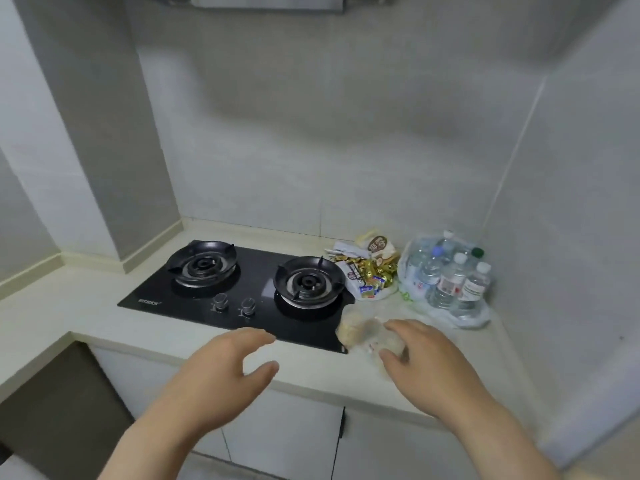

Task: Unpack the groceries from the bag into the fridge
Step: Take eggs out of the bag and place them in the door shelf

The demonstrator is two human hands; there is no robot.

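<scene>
We are reaching both bare hands out over the pale counter [62, 306]. Our left hand [221, 368] is hovering wide, fingers loosely spread and thumb apart, holding nothing, above the counter's front edge at six o'clock from the black hob [256, 271]. Our right hand [426, 355] is arching over a clear bag [360, 332] of pale round food, which is lying at the hob's five o'clock corner, partly on the glass. Fingers and thumb are curving about its near end, but blur is keeping us from telling whether they are gripping it. At twelve o'clock from that bag a snack bag [367, 275] of gold-wrapped sweets is sitting just beside the right burner [308, 282], and at its three o'clock a plastic bag of water bottles [446, 282] is standing in the counter's corner, bottles upright
</scene>
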